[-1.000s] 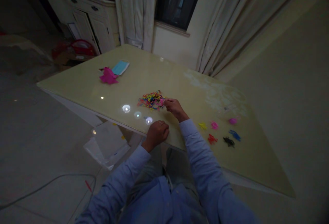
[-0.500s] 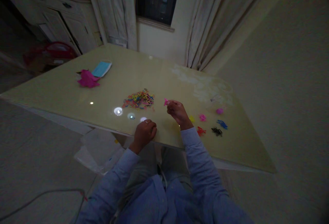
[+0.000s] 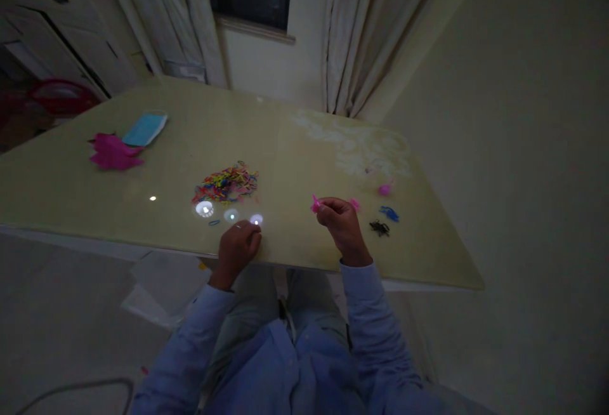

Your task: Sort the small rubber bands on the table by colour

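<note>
My right hand (image 3: pixel 339 219) is closed in a pinch on a small pink rubber band (image 3: pixel 314 204), held just above the yellow-green table (image 3: pixel 295 148). A mixed pile of coloured rubber bands (image 3: pixel 226 184) lies to its left. Right of the hand sit small sorted heaps: pink (image 3: pixel 384 190), blue (image 3: pixel 390 213) and black (image 3: pixel 379 228), with another pink bit (image 3: pixel 354 203) beside the knuckles. My left hand (image 3: pixel 238 249) rests as a fist on the table's near edge, below the pile; whether it holds anything is hidden.
At the table's far left lie a blue face mask (image 3: pixel 145 129) and a crumpled magenta piece (image 3: pixel 113 151). Curtains (image 3: pixel 352 28) and a dark window are behind the table. A white cabinet and a red basket (image 3: pixel 59 94) stand at the left. Plastic bags lie on the floor.
My right hand left the mixed pile with a pink band and moved right, toward the sorted heaps. The camera view swung right. My left hand stayed as a fist at the edge.
</note>
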The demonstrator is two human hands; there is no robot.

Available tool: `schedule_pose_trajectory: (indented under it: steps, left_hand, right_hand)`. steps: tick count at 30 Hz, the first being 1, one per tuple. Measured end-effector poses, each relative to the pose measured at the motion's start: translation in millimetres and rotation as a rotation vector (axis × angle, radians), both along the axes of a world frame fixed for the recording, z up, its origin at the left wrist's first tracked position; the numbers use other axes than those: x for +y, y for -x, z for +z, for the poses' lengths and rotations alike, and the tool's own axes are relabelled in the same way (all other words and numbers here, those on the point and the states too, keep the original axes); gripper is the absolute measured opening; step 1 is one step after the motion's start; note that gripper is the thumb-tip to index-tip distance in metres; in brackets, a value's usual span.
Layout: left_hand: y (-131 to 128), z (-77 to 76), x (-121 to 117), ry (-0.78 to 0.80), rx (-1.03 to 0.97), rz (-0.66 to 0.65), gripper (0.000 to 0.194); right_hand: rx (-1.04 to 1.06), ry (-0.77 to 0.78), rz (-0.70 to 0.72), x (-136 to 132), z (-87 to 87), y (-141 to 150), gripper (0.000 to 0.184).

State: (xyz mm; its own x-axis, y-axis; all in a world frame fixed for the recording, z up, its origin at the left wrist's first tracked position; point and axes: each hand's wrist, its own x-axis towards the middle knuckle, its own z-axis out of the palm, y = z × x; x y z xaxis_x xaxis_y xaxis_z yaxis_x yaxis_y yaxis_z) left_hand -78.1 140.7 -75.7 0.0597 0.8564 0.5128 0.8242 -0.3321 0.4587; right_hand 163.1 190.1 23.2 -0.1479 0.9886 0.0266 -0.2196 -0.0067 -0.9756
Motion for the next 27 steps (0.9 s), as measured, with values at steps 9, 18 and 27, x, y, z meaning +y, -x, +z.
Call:
schedule_pose_trajectory:
  steps: [9,18,27]
  left_hand:
    - [2,4.8,0,0.042,-0.041,0.062,0.022]
    - [4,1.9,0,0.016,-0.013,0.070,0.023]
    - [4,3.5,0,-0.002,0.018,0.063,0.021]
  right_hand:
    - [0.067,0.050,-0.073,-10,10.5,-43,0.022]
    - [-0.406,-0.023,-0.372,33,-20.5,-125,0.028]
    - [-1.157,-0.212,-0.286,62,-46.4,-148,0.020]
